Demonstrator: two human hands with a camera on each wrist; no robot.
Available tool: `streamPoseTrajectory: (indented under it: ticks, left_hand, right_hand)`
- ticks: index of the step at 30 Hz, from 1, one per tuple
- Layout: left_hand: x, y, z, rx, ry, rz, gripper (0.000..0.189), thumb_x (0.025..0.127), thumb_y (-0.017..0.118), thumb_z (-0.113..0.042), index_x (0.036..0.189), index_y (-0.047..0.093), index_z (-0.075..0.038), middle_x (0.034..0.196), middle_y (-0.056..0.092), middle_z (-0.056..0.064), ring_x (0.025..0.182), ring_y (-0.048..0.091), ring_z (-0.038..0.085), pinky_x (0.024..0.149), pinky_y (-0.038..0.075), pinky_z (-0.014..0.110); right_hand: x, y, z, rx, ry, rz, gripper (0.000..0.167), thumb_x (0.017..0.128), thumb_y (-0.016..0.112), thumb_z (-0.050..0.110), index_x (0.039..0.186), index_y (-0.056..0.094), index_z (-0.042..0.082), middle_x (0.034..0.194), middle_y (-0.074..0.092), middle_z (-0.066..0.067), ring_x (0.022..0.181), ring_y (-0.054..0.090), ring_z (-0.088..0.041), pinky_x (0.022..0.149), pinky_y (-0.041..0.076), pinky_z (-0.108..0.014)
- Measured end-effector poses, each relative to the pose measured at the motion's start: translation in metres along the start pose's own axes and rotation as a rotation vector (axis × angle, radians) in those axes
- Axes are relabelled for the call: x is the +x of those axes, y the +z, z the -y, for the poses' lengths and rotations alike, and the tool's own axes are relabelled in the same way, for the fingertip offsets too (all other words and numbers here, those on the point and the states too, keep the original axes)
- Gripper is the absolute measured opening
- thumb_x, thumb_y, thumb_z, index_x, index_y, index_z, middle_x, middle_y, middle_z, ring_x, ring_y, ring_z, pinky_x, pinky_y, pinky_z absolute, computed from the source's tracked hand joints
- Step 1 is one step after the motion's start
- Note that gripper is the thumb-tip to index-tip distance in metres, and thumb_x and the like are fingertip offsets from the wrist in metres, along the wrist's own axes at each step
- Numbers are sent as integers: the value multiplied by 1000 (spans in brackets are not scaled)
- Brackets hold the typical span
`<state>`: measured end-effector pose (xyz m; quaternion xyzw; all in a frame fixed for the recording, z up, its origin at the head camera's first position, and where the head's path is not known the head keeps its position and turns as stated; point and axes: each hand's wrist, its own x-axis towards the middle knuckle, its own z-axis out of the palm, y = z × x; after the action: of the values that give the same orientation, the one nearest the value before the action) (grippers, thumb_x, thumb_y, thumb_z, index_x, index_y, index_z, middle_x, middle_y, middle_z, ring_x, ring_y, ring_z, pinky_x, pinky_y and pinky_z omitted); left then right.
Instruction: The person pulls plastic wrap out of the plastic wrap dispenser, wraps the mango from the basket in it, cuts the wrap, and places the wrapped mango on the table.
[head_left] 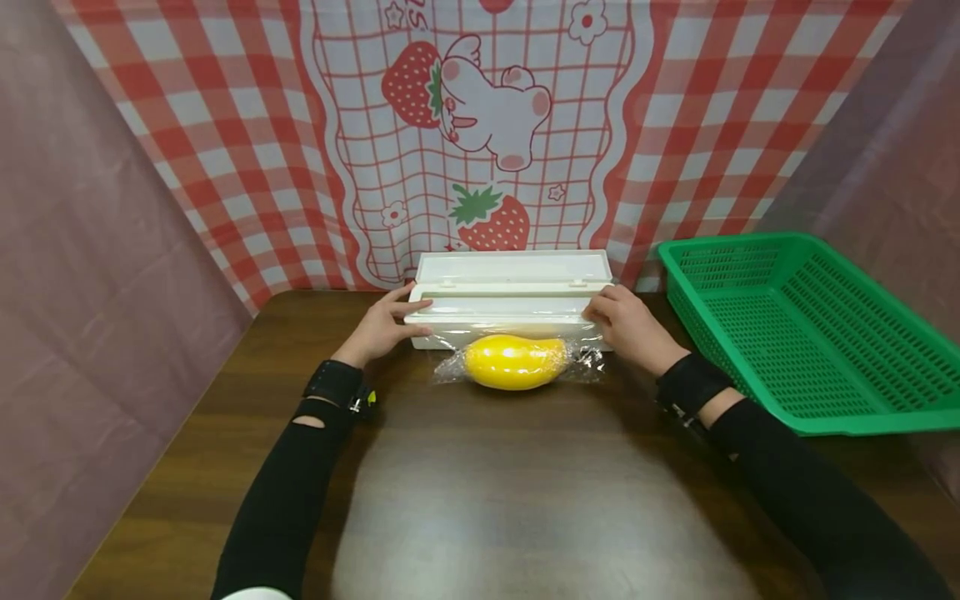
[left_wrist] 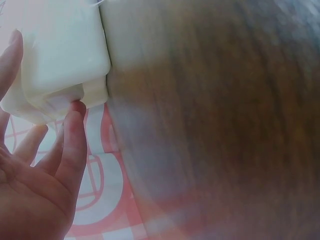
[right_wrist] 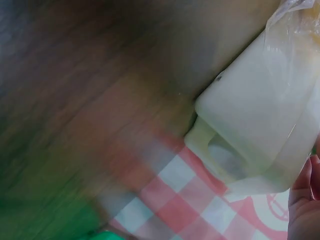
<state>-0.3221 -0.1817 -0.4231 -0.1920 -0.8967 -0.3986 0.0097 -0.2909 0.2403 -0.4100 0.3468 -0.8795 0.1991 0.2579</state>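
A long white cling film dispenser (head_left: pixel 510 307) stands with its lid (head_left: pixel 513 267) raised at the back. Clear cling film (head_left: pixel 447 368) hangs over its front and wraps a yellow mango (head_left: pixel 513 362) lying just before it. At the dispenser's left end, my left hand (head_left: pixel 377 327) rests with spread fingers, thumb low at the front; in the left wrist view its fingertips (left_wrist: pixel 76 107) touch the end wall. My right hand (head_left: pixel 630 327) has curled fingers pinching at the right end of the front rail; what lies under these fingertips is hidden.
A green plastic basket (head_left: pixel 817 333) stands to the right, close to my right forearm. Behind the brown wooden table (head_left: pixel 525 500) hangs a red-and-white checked cloth (head_left: pixel 255 108) with strawberry prints. Pinkish curtains (head_left: pixel 90 292) flank both sides.
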Motion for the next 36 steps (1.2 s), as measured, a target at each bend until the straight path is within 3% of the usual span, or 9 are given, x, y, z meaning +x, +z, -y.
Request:
streamPoseTrajectory:
  ticks: [19,36]
  left_hand:
    - [0,0,-2,14,-21,-7,54,85,81,-27,135,63,-15,161,29,6,144,29,29,113,30,47]
    - [-1,0,-2,28,9,-3,56,85,81,-28,136,62,-12,161,28,9,144,29,32,112,31,48]
  right_hand:
    - [-9,-11,-7,-49,20,-2,12,83,74,-8,83,66,2,82,56,-10,80,52,-30,69,45,-44]
    - [-18,-15,-9,-59,82,-9,10,85,70,-10,86,68,0,85,56,-12,80,51,-29,67,47,-42]
